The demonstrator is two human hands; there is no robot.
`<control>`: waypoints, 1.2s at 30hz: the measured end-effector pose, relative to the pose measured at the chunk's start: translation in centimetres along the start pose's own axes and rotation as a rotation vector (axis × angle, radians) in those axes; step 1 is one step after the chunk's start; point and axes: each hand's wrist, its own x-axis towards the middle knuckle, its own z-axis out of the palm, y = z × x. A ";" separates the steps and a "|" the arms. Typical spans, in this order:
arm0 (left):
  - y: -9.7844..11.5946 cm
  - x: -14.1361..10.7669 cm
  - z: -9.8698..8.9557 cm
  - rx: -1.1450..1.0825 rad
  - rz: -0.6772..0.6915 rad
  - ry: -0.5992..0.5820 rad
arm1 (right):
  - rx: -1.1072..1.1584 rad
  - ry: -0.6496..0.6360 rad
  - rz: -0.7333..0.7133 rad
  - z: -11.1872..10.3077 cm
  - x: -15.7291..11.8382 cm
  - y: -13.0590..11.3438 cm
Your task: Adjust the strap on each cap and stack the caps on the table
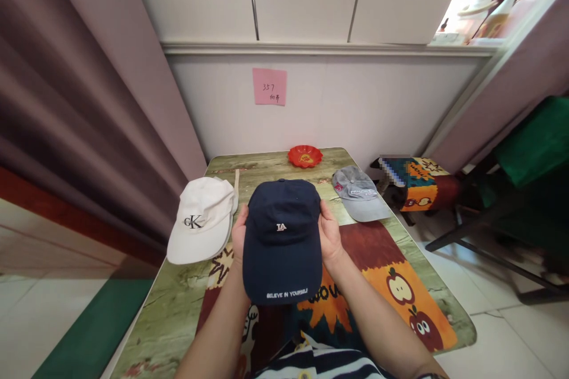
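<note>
Head view: navy-blue fabric baseball cap (281,254), white "LA" on crown, "BELIEVE IN YOURSELF" along peak edge, is btwn. both hands over approx. mid-table; appears raised, clearance underneath n/v.

Grip: L. hand (239,234) on cap's L. side, R. hand (331,234) on its R. side, both touching. Fingers partly curled behind cap; finger spread hidden, can't tell. Nothing else held.

Key relation: long axis, crown to peak, points twd. wearer, peak nearest body. Hands flank it crosswise, abt. level w/ crown-peak join; neither clearly nearer.

Surroundings: white fabric cap w/ black "CK" lettering (202,216) just beside L. hand; grey fabric cap w/ pale peak (360,192) beyond R. hand, apart. Red scalloped dish (293,157) nr. far edge. Multicoloured printed mat (377,243) below, on green wood-patterned table (164,320). Pink square paper note (269,87) on wall behind.
</note>
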 end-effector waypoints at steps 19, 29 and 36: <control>-1.0 -1.0 0.6 0.008 -0.113 -0.283 | -0.089 0.137 0.101 -1.9 1.4 -0.3; -0.9 -0.6 0.7 0.008 -0.080 -0.174 | -0.013 0.024 0.052 -0.2 -0.2 0.3; -1.0 -0.7 1.6 0.030 -0.082 -0.110 | -0.004 0.094 0.129 -0.2 -1.5 1.5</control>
